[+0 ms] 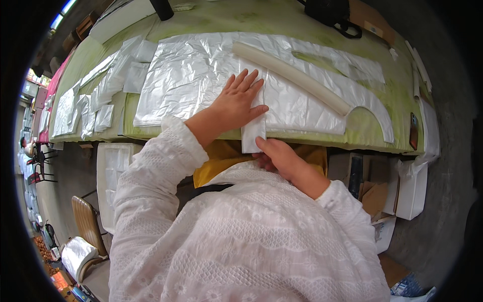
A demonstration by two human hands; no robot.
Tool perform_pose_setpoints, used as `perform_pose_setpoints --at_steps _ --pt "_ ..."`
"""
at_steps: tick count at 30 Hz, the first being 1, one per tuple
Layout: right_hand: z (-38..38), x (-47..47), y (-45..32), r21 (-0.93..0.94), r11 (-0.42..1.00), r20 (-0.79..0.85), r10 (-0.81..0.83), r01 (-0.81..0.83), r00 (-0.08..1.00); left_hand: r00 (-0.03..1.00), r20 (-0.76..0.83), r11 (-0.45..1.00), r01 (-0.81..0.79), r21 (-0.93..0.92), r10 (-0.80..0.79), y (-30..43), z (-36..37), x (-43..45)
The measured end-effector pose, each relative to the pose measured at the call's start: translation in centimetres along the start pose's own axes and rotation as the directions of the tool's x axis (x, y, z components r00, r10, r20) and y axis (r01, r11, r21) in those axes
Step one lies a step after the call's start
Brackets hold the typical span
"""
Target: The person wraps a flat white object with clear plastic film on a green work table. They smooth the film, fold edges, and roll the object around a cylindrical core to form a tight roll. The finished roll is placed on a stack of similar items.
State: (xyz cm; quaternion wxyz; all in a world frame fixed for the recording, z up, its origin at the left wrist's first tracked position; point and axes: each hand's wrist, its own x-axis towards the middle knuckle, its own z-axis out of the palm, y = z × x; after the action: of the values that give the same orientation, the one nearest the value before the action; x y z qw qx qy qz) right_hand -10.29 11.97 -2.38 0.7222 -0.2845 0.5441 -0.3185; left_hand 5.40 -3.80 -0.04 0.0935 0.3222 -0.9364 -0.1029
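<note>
A narrow folded strip of white plastic film [252, 135] lies across a wide stack of white plastic T-shirt bags [181, 83], its near end jutting past the table edge. My left hand [239, 100] rests palm down on the strip with its fingers apart. At the near end my right hand [281, 154] pinches the strip, thumb on top and fingers beneath. A long pale tube [290, 77] lies slantwise over the bags, right of my left hand. The strip's far part is partly covered by my left hand.
Folded plastic packets [113, 81] lie to the left on the green-covered table [241, 17]. A phone [413, 130] is near its right edge, a black bag [328, 15] at the back. Below stand a white foam box [113, 177], a chair [88, 222] and cardboard [373, 198].
</note>
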Motion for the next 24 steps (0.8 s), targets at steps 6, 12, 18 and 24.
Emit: perform_pose_setpoints --at_steps 6,12,18,24 --pt "0.7 -0.3 2.2 -0.049 0.995 0.068 -0.083 0.086 0.994 0.996 0.072 0.996 0.049 0.076 -0.055 2.0 0.8 -1.0" --pt "0.7 -2.1 2.2 -0.155 0.977 0.169 -0.122 0.149 0.978 0.988 0.02 0.982 0.149 0.117 -0.153 0.6 1.1 3.1" --pt "0.4 -2.1 3.9 -0.036 0.986 0.18 -0.156 0.165 0.971 0.965 -0.006 0.962 0.262 -0.08 -0.263 -2.4 0.2 4.9" --pt "0.1 -2.2 3.3 -0.009 0.983 0.225 -0.179 0.186 0.958 0.917 -0.13 0.923 -0.384 -0.032 0.377 -1.9 -3.1 -3.4"
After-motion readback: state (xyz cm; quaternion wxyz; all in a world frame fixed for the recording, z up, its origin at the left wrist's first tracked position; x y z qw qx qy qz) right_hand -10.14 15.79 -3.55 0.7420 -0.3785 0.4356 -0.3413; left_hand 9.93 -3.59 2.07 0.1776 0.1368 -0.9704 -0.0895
